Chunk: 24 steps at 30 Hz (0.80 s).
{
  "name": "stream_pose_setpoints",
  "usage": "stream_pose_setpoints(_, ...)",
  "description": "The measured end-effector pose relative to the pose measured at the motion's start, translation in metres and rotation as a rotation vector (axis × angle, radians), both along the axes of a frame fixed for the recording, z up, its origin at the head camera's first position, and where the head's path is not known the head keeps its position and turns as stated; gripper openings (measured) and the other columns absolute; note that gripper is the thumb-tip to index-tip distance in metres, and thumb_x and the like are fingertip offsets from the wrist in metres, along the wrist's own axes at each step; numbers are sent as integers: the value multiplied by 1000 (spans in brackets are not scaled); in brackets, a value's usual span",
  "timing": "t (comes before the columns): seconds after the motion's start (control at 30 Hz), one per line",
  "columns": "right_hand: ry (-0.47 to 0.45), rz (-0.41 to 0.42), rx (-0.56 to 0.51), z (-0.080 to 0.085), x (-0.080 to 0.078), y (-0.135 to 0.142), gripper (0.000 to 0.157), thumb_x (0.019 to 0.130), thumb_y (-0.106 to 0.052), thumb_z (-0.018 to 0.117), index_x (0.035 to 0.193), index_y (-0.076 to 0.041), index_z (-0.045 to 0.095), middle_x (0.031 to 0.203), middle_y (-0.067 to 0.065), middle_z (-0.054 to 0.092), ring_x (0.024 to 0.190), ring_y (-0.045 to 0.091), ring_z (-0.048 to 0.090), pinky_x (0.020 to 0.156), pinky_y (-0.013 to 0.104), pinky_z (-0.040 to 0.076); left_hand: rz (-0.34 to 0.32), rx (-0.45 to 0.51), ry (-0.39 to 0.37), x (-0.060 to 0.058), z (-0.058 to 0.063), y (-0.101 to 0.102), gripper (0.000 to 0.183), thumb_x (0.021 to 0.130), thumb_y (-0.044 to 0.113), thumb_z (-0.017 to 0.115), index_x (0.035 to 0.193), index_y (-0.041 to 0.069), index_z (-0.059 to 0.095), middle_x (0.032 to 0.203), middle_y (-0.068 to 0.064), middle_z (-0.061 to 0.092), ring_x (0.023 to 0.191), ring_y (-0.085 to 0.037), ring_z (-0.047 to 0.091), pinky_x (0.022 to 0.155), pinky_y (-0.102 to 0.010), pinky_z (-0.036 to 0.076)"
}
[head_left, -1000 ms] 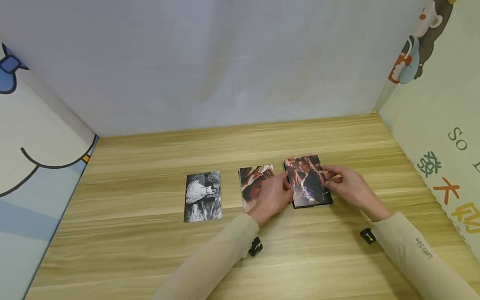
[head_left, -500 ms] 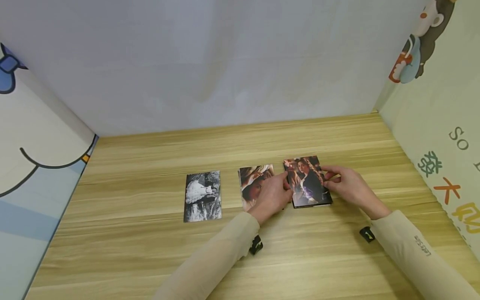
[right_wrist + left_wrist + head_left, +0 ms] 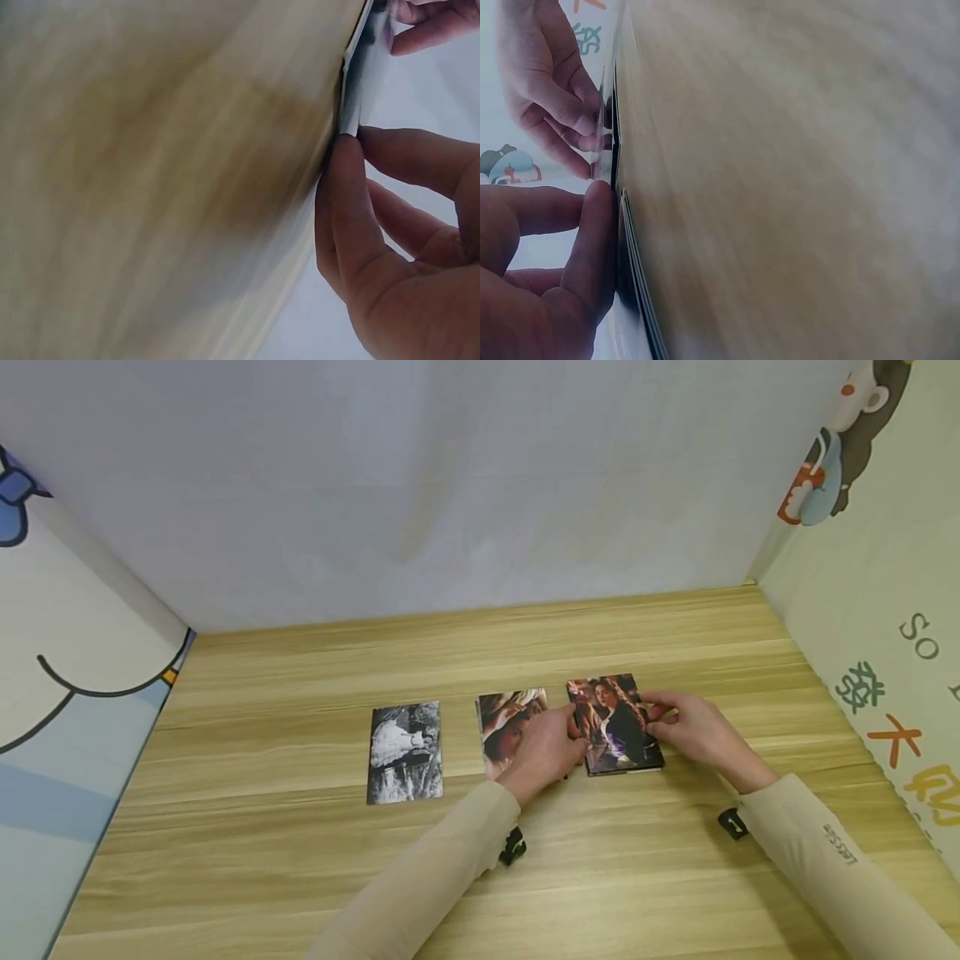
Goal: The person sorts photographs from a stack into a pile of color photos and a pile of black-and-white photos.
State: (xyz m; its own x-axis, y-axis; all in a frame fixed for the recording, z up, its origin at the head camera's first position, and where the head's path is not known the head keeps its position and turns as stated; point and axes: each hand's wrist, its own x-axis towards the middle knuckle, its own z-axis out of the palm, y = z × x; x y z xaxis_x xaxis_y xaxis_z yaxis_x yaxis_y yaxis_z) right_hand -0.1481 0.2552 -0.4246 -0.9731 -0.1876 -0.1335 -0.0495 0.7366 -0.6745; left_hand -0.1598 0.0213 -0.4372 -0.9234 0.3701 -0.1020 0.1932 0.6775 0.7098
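Note:
In the head view, a stack of photo cards (image 3: 617, 727) lies at the right of the group, its top card showing a person in dark clothing. My left hand (image 3: 546, 745) holds the stack's left edge with bent fingers and thumb, its wrist over a second photo pile (image 3: 504, 727) that it partly covers. At the right edge, my right hand (image 3: 693, 727) pinches the same stack between thumb and fingers. The right wrist view shows those fingertips (image 3: 349, 154) against the card edge. A black-and-white photo card (image 3: 405, 752) lies apart on the left.
The wood-grain table (image 3: 300, 877) carries all the cards. A pale cloth wall (image 3: 450, 485) rises behind it. Printed panels stand at the left (image 3: 82, 610) and right (image 3: 885, 610) sides.
The top card of the right stack has shifted slightly toward me and sits more evenly over those below. Both hands stay almost in place at its edges.

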Motion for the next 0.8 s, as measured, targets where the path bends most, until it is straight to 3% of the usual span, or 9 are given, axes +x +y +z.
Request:
stream_pose_setpoints(0.23,2,1,14,1,0,-1,49,93,-1,67,139,11,57,108,20,69,97,34,70,69,30,51,-6,-33,5,-2,1,1,52,89,4,71,140,-3,61,79,5,67,66,-7,56,81,-27,54)
stream_pose_setpoints(0.53,12,9,40,1,-3,-2,48,91,-2,68,136,12,58,103,18,68,89,27,66,63,30,48,-10,-41,-13,-3,1,0,36,93,8,71,127,-1,67,79,4,72,57,-7,57,92,-31,55)
stream_pose_setpoints(0.6,9,8,42,1,-3,-2,48,91,-2,67,136,12,58,103,18,68,88,26,65,64,31,48,-15,-39,-21,-4,1,0,38,94,9,71,131,-2,66,79,3,73,54,-7,57,92,-31,55)
stream_pose_setpoints(0.8,4,12,48,1,-3,-2,48,90,0,66,135,13,58,103,18,68,87,26,64,66,33,48,-25,-48,-35,-4,2,1,28,96,11,70,122,1,71,89,-2,76,51,-7,56,96,-31,54)
